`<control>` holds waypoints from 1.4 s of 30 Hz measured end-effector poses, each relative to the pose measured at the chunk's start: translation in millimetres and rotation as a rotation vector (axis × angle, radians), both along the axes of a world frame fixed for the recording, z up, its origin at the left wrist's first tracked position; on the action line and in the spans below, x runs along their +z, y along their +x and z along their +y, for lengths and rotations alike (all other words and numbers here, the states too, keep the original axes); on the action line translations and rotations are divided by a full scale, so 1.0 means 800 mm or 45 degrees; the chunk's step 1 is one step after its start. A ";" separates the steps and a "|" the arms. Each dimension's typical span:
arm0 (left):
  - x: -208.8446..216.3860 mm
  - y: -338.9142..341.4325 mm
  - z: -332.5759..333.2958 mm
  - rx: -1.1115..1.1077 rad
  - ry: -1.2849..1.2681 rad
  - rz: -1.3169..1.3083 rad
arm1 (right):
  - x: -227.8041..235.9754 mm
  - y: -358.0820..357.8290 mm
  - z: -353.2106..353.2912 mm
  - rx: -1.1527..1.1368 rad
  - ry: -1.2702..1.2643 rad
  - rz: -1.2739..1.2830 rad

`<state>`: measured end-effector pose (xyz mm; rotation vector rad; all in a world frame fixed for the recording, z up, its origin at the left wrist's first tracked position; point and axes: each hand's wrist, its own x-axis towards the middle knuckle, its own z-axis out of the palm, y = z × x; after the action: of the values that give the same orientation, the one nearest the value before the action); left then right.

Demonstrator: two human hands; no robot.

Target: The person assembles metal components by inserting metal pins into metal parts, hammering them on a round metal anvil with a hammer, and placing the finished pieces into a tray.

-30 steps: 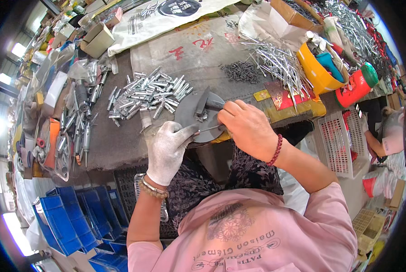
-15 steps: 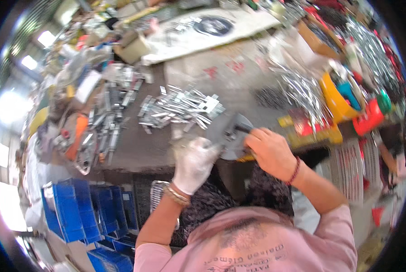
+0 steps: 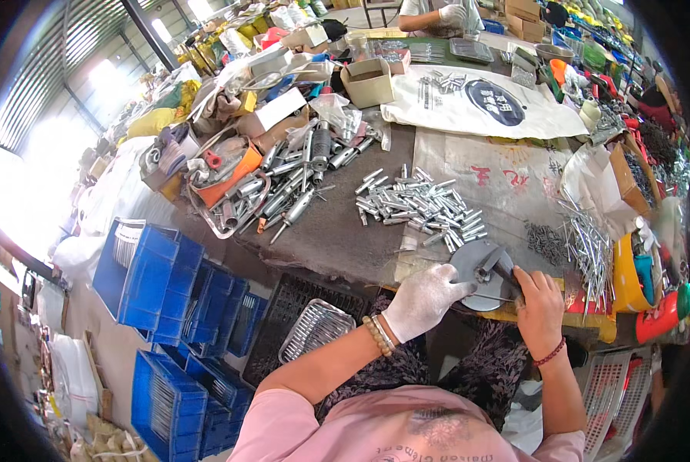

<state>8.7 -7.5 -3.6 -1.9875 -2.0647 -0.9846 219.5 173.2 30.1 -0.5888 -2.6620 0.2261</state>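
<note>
At the table's near edge sits a round grey metal disc fixture [image 3: 468, 262] with a dark lever [image 3: 500, 260] across its top. My left hand [image 3: 428, 300], in a white glove, is closed in a pinch at the disc's left side. From its fingertips a thin metal rod [image 3: 493, 297] runs rightward over the disc. My bare right hand [image 3: 541, 312] has its fingers curled at the lever's right end. Just beyond the disc lies a pile of short silvery metal cylinders [image 3: 426, 204]. Right of it are a heap of small dark pins [image 3: 547, 242] and a bundle of long thin rods [image 3: 587, 250].
Larger metal tool parts [image 3: 302, 169] crowd the table's left side. A yellow container [image 3: 628, 266] and a red bottle [image 3: 659, 317] stand at the right edge. Blue bins [image 3: 156, 277] and a metal tray of rods [image 3: 318, 329] are below left. Another person's gloved hand [image 3: 453, 15] shows far off.
The view has swung left and up, so the table and hands appear farther right. The picture is sharper. My hands stay at the disc; the thin rod now shows across it.
</note>
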 end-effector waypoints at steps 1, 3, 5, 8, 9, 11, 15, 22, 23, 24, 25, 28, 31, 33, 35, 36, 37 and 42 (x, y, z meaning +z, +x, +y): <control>0.000 0.001 0.003 -0.027 0.033 -0.024 | -0.004 0.001 0.002 -0.018 -0.001 -0.008; 0.002 -0.008 0.007 -0.039 -0.040 -0.006 | -0.001 0.001 0.005 0.028 -0.051 0.078; 0.001 -0.011 0.005 -0.050 0.058 -0.024 | 0.007 -0.006 0.000 0.020 -0.069 0.153; -0.015 -0.025 -0.003 -0.064 0.192 -0.133 | 0.025 -0.011 -0.015 0.110 -0.187 0.289; 0.002 -0.024 0.002 -0.026 -0.045 -0.149 | 0.030 -0.009 -0.019 0.137 -0.315 0.272; 0.006 -0.027 0.004 -0.089 0.096 -0.275 | 0.034 -0.002 -0.025 0.153 -0.317 0.212; 0.009 -0.023 0.011 -0.091 0.035 -0.364 | 0.039 0.006 -0.036 0.111 -0.230 0.194; 0.005 -0.021 0.013 -0.149 0.055 -0.382 | 0.027 0.016 -0.046 0.203 -0.060 0.274; 0.006 -0.020 0.014 -0.159 0.057 -0.384 | 0.023 0.018 -0.047 0.215 -0.097 0.120; 0.008 -0.020 0.011 -0.156 0.048 -0.382 | 0.031 0.018 -0.051 0.202 -0.133 0.080; 0.008 -0.020 0.008 -0.155 0.040 -0.381 | 0.027 0.015 -0.049 0.207 -0.138 0.081; 0.009 -0.021 0.006 -0.139 0.015 -0.413 | 0.018 0.003 -0.030 0.205 -0.309 0.215; 0.013 -0.019 0.005 -0.111 0.014 -0.445 | 0.017 -0.005 -0.013 0.144 -0.178 0.102; 0.005 -0.019 0.003 -0.094 0.019 -0.429 | 0.015 -0.011 -0.010 0.192 0.240 0.209; 0.003 -0.018 0.001 -0.070 0.026 -0.414 | 0.013 -0.008 -0.032 0.204 0.154 0.176; 0.005 -0.015 0.002 -0.027 0.018 -0.416 | 0.009 -0.003 -0.041 0.158 0.050 0.036; 0.006 -0.012 0.002 0.016 0.009 -0.417 | 0.006 0.000 -0.051 0.112 -0.056 -0.105; -0.001 0.015 -0.009 0.212 0.087 -0.399 | 0.005 0.008 -0.073 0.094 -0.861 -0.042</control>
<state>20.7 -14.9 -4.6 -1.6848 -2.2685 -1.3830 225.7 114.4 34.3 -0.6862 -2.6057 1.1703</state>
